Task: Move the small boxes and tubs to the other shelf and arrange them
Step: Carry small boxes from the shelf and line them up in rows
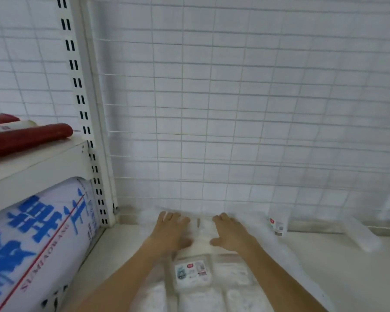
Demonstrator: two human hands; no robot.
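Several clear lidded tubs lie in rows on the white shelf (338, 266), blurred by motion. My left hand (170, 230) and my right hand (231, 233) rest palm-down on the rear tubs (200, 233) near the wire back, fingers spread; the blur hides whether they grip. Closer to me, one tub with a printed label (192, 274) lies flat between my forearms. More tubs (198, 300) fill the rows at the bottom edge. A small labelled tub (277, 224) stands apart at the back right.
A white wire grid (234, 109) backs the shelf. A slotted upright post (86, 113) stands left. Beyond it, a large white roll with blue lettering (36, 244) lies under a shelf board holding red rolls (27, 138). A long clear box (363, 235) lies at right.
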